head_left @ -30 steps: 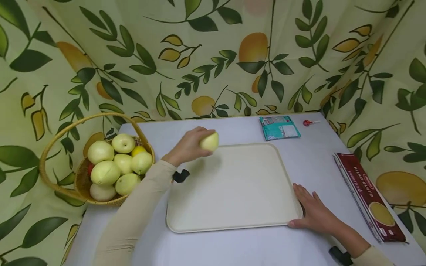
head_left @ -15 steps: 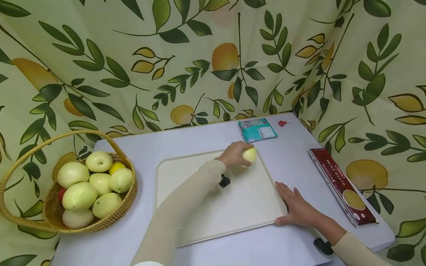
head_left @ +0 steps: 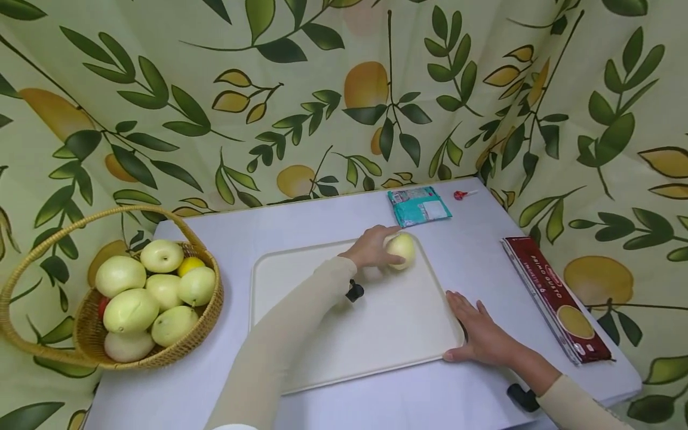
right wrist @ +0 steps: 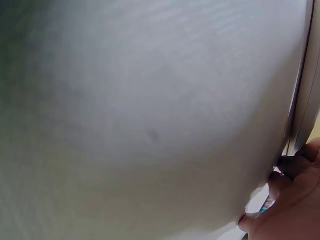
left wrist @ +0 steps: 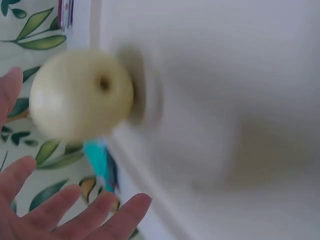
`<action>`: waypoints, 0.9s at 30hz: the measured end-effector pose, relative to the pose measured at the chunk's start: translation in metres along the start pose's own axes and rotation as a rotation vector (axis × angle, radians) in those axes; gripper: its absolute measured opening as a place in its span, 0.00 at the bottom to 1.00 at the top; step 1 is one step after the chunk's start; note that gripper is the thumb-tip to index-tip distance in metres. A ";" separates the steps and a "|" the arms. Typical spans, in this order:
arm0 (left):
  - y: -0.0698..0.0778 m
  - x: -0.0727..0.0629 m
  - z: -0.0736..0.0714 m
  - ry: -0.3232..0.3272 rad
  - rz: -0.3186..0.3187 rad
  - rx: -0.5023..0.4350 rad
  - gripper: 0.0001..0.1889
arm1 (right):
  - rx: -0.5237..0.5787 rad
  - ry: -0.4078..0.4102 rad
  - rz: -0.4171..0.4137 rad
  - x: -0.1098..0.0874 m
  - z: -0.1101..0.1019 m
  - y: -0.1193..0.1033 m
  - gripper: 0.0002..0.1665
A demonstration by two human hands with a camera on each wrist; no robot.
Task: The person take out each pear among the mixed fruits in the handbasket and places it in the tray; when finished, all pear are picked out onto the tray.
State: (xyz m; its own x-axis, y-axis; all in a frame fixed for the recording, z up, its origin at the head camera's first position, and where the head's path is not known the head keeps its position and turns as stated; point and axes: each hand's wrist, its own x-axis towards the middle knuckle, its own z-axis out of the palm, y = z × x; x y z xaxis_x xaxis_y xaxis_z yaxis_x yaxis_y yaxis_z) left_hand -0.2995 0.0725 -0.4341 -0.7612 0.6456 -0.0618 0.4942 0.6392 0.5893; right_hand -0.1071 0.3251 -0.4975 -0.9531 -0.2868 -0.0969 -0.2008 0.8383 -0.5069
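Observation:
A round, pale yellow-green pear (head_left: 402, 251) stands at the far right part of the cream tray (head_left: 371, 316), near its rim. My left hand (head_left: 372, 246) is just to its left, fingers spread. In the left wrist view a gap shows between the pear (left wrist: 82, 95) and the spread fingers (left wrist: 75, 210). My right hand (head_left: 481, 331) touches the tray's near right corner, fingers straight along the edge and thumb at the front. The right wrist view shows its fingertips (right wrist: 277, 182) at the tray's edge, seen from low down.
A wicker basket (head_left: 201, 325) with a tall handle holds several pears and a yellow fruit, left of the tray. Behind the tray lie a teal packet (head_left: 419, 206) and a red lollipop (head_left: 461, 194). A dark red spaghetti pack (head_left: 556, 298) lies at right.
The left hand carried the pear rightwards across the tray to its far right part, then let go and drew slightly left. The right hand stays at the corner. The head view has shifted.

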 end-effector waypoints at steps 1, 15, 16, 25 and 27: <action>-0.003 -0.006 -0.007 0.009 -0.003 -0.004 0.42 | -0.001 0.003 -0.003 0.001 0.000 0.000 0.79; -0.046 -0.171 -0.150 0.160 -0.144 0.257 0.41 | -0.005 -0.057 0.041 0.003 -0.003 -0.004 0.83; -0.049 -0.181 -0.159 0.167 -0.155 0.272 0.41 | -0.007 -0.061 0.044 0.003 -0.003 -0.003 0.83; -0.096 -0.267 -0.211 0.083 -0.353 0.407 0.39 | -0.011 -0.076 0.035 0.007 -0.003 -0.002 0.82; -0.109 -0.284 -0.216 0.032 -0.400 0.430 0.40 | -0.011 -0.073 0.028 0.008 -0.003 -0.003 0.82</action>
State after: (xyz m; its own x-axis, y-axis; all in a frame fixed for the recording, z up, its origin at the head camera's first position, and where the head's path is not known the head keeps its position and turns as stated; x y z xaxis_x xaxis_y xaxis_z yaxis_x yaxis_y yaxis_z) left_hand -0.2279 -0.2709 -0.3070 -0.9326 0.3107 -0.1836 0.2870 0.9469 0.1450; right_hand -0.1147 0.3218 -0.4948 -0.9392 -0.2964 -0.1735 -0.1776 0.8515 -0.4933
